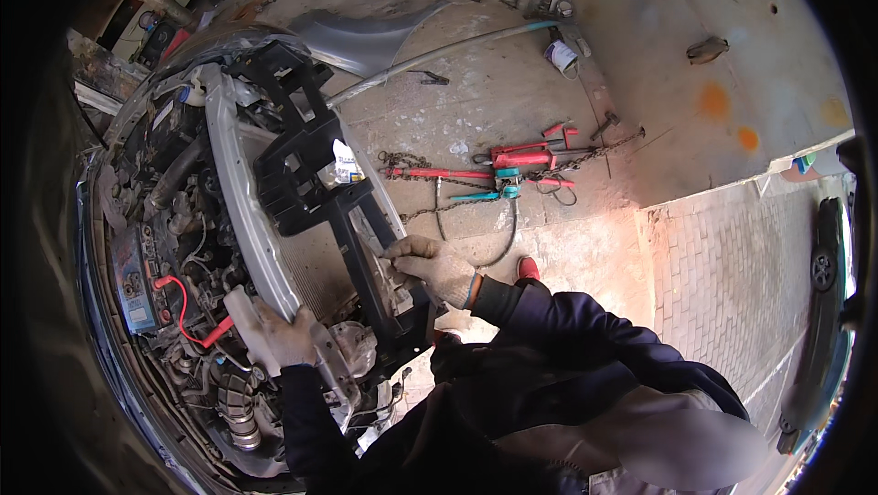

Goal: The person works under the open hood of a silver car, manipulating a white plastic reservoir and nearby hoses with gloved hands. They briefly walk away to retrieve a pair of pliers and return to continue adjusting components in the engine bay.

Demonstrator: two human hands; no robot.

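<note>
My left hand point(285, 338), in a pale work glove, lies at the near end of the silver metal crossbar point(247, 193), over the car's engine bay. Its fingers merge with a pale shape beside them, so their grip is unclear. In front of the radiator point(315, 262) runs a black plastic front frame point(352, 252), with a white label point(346, 164) on its upper part. Also gloved, my right hand point(434, 268) is at the outer edge of this frame. Its thumb and forefinger are pinched together; whatever lies between them is too small to make out.
A battery point(137, 289) with a red cable point(185, 312) sits in the engine bay. On the concrete lie a red pulling tool point(521, 158), chains point(585, 158) and a hose. A grey fender point(366, 37) rests farther off, near a long pole point(448, 48) and a paint can point(560, 58).
</note>
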